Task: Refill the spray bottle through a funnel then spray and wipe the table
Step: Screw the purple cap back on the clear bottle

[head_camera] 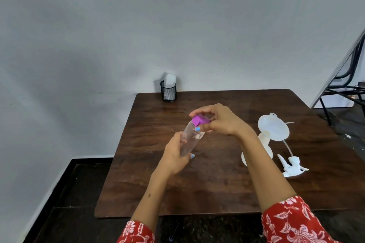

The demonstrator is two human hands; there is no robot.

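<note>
Left hand (174,156): wrapped round the lower body of a clear bottle (190,140), fingers curled, holding it off the table (197,189). Right hand (219,122): fingers and thumb curled over the purple cap (199,120) at the bottle's top, gripping it; judged to be twisting or lifting it open.

Bottle tilted, long axis running from lower left at the left hand up and away to the cap. Contents not discernible.

White spray bottle (258,150) standing to the right, just past the right forearm, funnel (274,127) seated in its neck. Right hand nearer to it. Coming pour must therefore travel rightward, capped end leading, to the funnel mouth.

Spray head (291,165) lying detached on the table, near the bottle's base. Mesh cup (168,90) with white paper at the far edge.
</note>
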